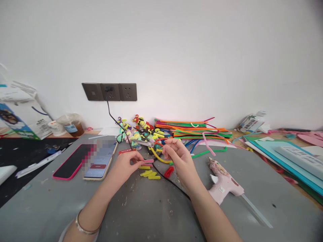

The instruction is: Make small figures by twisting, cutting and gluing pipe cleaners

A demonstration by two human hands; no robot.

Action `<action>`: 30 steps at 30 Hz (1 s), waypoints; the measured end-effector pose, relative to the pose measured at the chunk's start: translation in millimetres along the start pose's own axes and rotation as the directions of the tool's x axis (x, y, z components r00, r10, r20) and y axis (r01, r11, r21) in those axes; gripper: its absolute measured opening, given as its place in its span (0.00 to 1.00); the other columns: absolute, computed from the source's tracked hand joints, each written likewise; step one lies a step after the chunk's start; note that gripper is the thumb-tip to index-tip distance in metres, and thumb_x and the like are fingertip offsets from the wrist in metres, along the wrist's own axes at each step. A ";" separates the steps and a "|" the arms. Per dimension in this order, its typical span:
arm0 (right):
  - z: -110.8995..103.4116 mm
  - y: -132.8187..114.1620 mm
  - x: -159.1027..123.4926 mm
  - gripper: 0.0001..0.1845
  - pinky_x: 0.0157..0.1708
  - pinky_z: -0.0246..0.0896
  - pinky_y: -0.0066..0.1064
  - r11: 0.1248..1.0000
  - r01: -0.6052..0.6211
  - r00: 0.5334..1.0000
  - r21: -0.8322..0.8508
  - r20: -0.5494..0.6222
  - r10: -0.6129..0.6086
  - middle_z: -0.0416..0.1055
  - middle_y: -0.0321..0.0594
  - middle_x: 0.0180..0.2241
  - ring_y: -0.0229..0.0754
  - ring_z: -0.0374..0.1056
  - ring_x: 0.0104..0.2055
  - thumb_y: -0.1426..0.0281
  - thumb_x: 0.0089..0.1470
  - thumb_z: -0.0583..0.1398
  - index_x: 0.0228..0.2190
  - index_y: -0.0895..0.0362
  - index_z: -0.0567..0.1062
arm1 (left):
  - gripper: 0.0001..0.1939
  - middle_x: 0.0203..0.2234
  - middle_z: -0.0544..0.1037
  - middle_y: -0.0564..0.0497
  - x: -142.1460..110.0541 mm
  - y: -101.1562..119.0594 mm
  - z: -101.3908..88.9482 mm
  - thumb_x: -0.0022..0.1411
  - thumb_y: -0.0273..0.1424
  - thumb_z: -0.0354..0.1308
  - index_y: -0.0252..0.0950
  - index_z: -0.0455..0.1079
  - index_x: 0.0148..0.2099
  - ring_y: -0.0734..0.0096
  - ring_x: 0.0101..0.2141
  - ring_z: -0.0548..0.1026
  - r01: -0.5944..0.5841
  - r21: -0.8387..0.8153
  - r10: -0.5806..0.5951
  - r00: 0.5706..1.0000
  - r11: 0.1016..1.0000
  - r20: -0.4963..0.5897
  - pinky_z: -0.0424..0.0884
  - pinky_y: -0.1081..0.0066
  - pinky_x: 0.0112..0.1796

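Observation:
Short pink pieces of pipe cleaner are pinched between the thumb and fingers of my left hand. My right hand is raised a little to the right, fingers curled in and thumb against them; I cannot make out what is in them. Just left of its fingertips is an orange-red strip, and whether they touch is unclear. Short yellow pipe cleaner pieces lie on the grey mat below my hands. A folded red piece rests beside my right wrist.
Small pipe cleaner figures are heaped behind my hands, beside bundled pipe cleaners. A pink glue gun lies right. Two phones lie left. A black cable crosses the mat. A drink cup stands back left.

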State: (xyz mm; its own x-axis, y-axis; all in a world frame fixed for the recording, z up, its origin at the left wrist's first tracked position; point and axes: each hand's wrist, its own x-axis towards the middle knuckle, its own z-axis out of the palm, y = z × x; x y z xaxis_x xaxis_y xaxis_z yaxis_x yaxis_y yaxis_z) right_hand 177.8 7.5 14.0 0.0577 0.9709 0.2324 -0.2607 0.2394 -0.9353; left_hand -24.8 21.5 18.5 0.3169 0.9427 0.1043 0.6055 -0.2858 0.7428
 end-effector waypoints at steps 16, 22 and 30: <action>-0.5 -2.5 -0.6 0.13 0.27 0.57 0.30 0.990 0.105 0.993 -0.093 -0.034 -0.109 0.68 0.32 0.24 0.37 0.62 0.25 0.58 0.57 0.62 0.37 0.53 0.69 | 0.06 0.29 0.81 0.52 -7.8 -2.2 4.6 0.57 0.35 0.63 0.38 0.76 0.33 0.67 0.30 0.75 -0.077 0.036 0.068 0.976 0.996 0.205 0.67 0.72 0.32; -8.4 -19.2 -1.0 0.09 0.30 0.57 0.32 0.909 0.283 0.949 -0.305 -0.052 -0.312 0.68 0.33 0.26 0.40 0.63 0.28 0.62 0.62 0.58 0.41 0.52 0.68 | 0.07 0.29 0.80 0.50 -3.3 -6.5 3.5 0.59 0.35 0.59 0.37 0.74 0.34 0.66 0.30 0.75 -0.010 -0.043 0.017 0.986 0.999 0.168 0.68 0.72 0.31; -60.6 -68.5 -51.2 0.12 0.24 0.51 0.32 0.692 0.047 0.999 -0.721 0.040 -0.027 0.62 0.31 0.17 0.41 0.58 0.20 0.58 0.61 0.56 0.36 0.52 0.74 | 0.14 0.31 0.74 0.52 -2.6 5.9 -1.8 0.56 0.39 0.64 0.36 0.71 0.40 0.70 0.30 0.75 -0.035 -0.414 0.022 0.999 0.910 -0.037 0.76 0.70 0.33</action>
State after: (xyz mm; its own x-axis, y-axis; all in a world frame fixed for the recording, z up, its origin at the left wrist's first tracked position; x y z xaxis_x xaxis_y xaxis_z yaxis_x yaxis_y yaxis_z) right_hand 251.1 -58.2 50.1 0.0264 0.9632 0.2676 0.5168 0.2160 -0.8284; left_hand -23.3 17.6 23.8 0.3032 0.9418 0.1449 0.2376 -0.2220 0.9457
